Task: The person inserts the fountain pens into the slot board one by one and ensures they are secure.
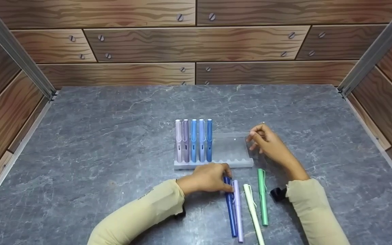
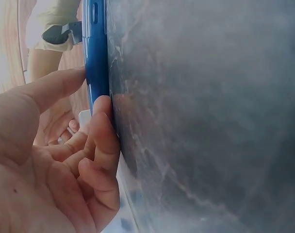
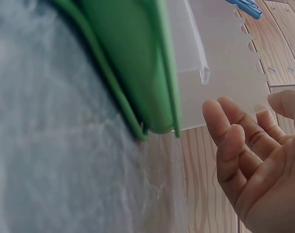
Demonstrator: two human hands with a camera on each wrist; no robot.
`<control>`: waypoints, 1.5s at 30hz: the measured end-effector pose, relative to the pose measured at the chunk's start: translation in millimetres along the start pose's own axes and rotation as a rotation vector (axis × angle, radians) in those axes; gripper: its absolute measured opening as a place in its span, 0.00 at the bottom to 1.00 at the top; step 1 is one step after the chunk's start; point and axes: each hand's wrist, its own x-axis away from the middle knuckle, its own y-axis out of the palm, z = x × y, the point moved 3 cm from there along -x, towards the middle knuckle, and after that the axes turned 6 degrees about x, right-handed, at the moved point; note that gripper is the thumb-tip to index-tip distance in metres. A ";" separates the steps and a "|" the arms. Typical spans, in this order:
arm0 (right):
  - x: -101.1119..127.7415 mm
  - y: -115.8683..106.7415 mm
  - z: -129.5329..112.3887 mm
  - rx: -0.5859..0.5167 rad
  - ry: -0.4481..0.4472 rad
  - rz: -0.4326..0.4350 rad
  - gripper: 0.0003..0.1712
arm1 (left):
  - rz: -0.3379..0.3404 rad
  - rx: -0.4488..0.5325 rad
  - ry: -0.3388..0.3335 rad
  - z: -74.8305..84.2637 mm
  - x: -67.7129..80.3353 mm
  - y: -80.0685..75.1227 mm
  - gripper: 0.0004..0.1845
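Observation:
My left hand (image 1: 209, 178) pinches a dark blue pen (image 1: 230, 214) near its upper end, thumb on one side and fingers on the other; the pen lies on the table. In the left wrist view the pen (image 2: 96, 53) runs between thumb and fingertips. Touching or right beside it lies a lilac pen (image 1: 238, 217). A clear pen stand (image 1: 230, 146) holds several capped pens in its left slots, among them a purple pen (image 1: 186, 143) and a blue pen (image 1: 209, 141). At the stand's right edge is my right hand (image 1: 267, 143), fingers loosely bent; whether it touches the stand I cannot tell.
A pale green pen (image 1: 253, 211) and a green pen (image 1: 262, 197) lie in front of the stand's right end, between the forearms. The grey marbled table (image 1: 114, 136) is bordered by wood-patterned walls (image 1: 196, 44) at the back and sides.

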 end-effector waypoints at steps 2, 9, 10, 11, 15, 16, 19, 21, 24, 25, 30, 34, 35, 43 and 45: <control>0.2 -0.3 -0.4 0.003 0.002 0.004 0.17 | 0.002 0.005 -0.001 0.3 0.0 -0.1 0.20; 0.4 -1.0 -2.2 0.011 -0.001 0.006 0.16 | 0.007 0.000 -0.011 2.6 1.2 -0.2 0.20; 0.2 -0.8 -2.0 0.011 -0.002 0.005 0.16 | 0.009 -0.001 -0.011 2.6 1.4 -0.1 0.20; 0.2 -0.6 -1.9 0.011 -0.004 0.004 0.16 | 0.009 -0.002 -0.013 2.6 1.7 0.0 0.20; 0.4 0.5 -1.0 0.013 -0.011 0.004 0.17 | 0.014 0.002 -0.016 2.0 2.2 0.7 0.20; 0.4 0.3 -0.9 0.013 -0.011 0.004 0.17 | 0.017 0.000 -0.016 2.1 2.1 0.7 0.20; 0.3 -0.2 -0.6 0.017 -0.010 0.005 0.16 | 0.026 -0.008 -0.017 2.3 1.7 1.0 0.19; 0.3 -0.6 -0.4 0.017 -0.009 0.005 0.16 | 0.032 -0.014 -0.017 2.8 1.7 1.5 0.18; 0.5 -0.6 -1.4 0.026 -0.015 0.005 0.17 | 0.029 -0.018 -0.033 3.4 1.5 2.4 0.17; 0.5 -0.5 -1.8 0.028 -0.016 0.005 0.17 | 0.030 -0.019 -0.036 3.5 1.5 2.7 0.16; 0.4 0.4 -2.8 0.017 -0.013 0.004 0.16 | 0.030 -0.018 -0.052 3.5 1.5 3.4 0.17; -0.3 0.8 -2.1 -0.001 -0.002 0.007 0.15 | 0.034 -0.022 -0.047 3.6 1.8 3.0 0.17; -0.4 0.9 -2.0 -0.004 0.000 0.007 0.15 | 0.036 -0.024 -0.044 3.6 2.0 2.8 0.17; 0.7 1.3 -3.5 -0.006 -0.007 0.002 0.17 | 0.038 -0.048 -0.034 4.3 3.3 3.1 0.15; 1.0 1.1 -4.3 -0.003 -0.014 0.004 0.17 | 0.039 -0.053 -0.041 4.3 3.0 3.2 0.15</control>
